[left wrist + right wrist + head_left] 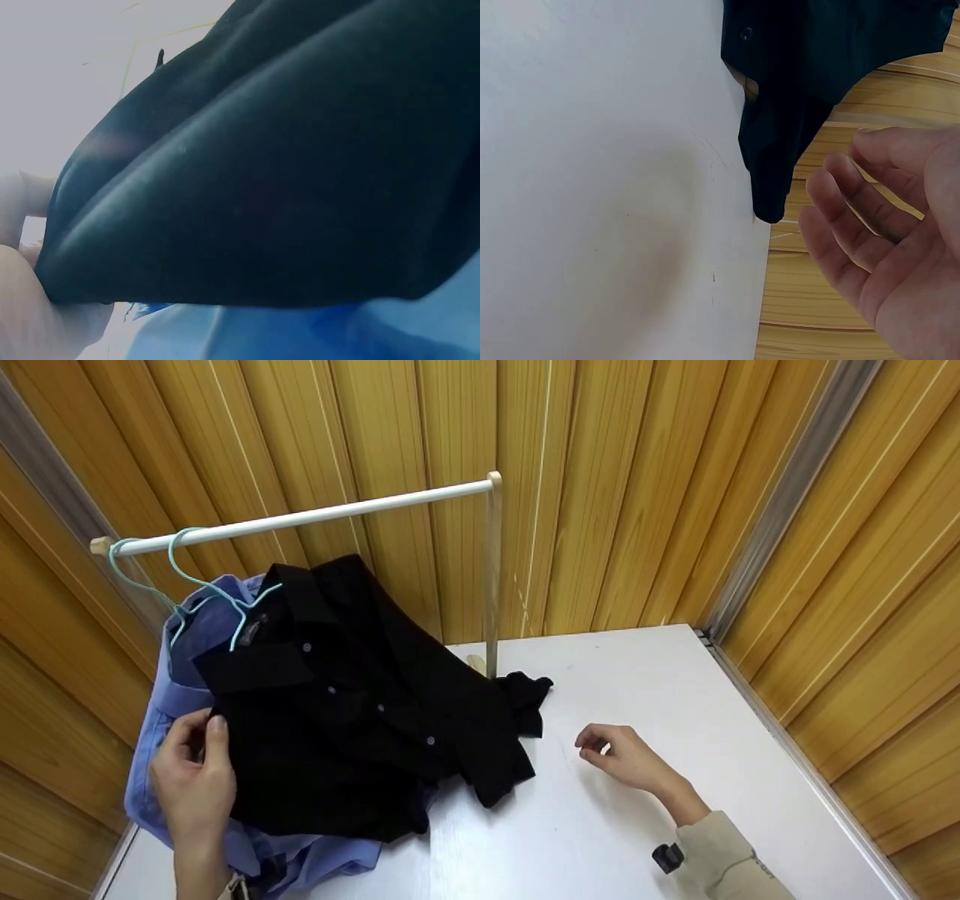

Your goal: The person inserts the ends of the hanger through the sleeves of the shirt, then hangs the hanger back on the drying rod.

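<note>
A black button-up shirt (330, 765) hangs on a light-green hanger (238, 606), its collar and small buttons facing up. My left hand (196, 780) pinches the shirt's left edge between thumb and fingers; the left wrist view shows the dark cloth (262, 187) spread from that hand. Behind it, a blue shirt (142, 765) hangs on a second light-green hanger, largely covered by the black one. Over the white surface, my right hand (626, 757) is held apart from the shirt, fingers loosely bent around nothing. One black sleeve (772, 165) hangs near it in the right wrist view.
Both hangers hook over the left end of a white rail (315, 515) with wooden end caps. An upright post (492, 585) supports its right end. The rack stands on a white table (637, 675). Wood-patterned panels (600, 510) enclose the back and sides.
</note>
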### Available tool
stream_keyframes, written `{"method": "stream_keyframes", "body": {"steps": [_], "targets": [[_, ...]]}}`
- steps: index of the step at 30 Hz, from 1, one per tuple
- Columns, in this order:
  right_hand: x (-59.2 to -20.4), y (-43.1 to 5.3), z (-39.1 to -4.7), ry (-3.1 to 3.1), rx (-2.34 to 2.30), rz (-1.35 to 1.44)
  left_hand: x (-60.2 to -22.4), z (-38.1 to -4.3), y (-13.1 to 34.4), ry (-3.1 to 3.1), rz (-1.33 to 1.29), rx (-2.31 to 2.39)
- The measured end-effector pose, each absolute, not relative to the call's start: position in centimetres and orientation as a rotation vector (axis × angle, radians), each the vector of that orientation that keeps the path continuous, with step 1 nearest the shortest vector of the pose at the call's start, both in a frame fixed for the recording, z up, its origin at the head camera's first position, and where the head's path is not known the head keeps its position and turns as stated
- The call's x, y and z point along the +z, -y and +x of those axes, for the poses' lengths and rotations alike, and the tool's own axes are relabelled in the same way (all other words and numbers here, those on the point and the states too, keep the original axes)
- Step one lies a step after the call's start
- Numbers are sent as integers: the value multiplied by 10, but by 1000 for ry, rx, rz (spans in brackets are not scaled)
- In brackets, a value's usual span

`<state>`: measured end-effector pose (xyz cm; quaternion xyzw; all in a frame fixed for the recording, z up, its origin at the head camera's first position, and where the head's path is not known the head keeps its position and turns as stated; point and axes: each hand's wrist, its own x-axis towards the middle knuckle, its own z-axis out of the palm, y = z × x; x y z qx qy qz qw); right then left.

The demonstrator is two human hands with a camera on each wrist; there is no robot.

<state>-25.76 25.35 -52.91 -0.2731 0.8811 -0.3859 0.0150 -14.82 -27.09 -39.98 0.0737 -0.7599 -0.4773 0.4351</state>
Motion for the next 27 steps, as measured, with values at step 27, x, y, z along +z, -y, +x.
{"method": "stream_keyframes", "body": {"steps": [27], "targets": [[-534, -251, -257, -2717, -1175, -840, -402, -150, 276, 1914, 202, -760]]}}
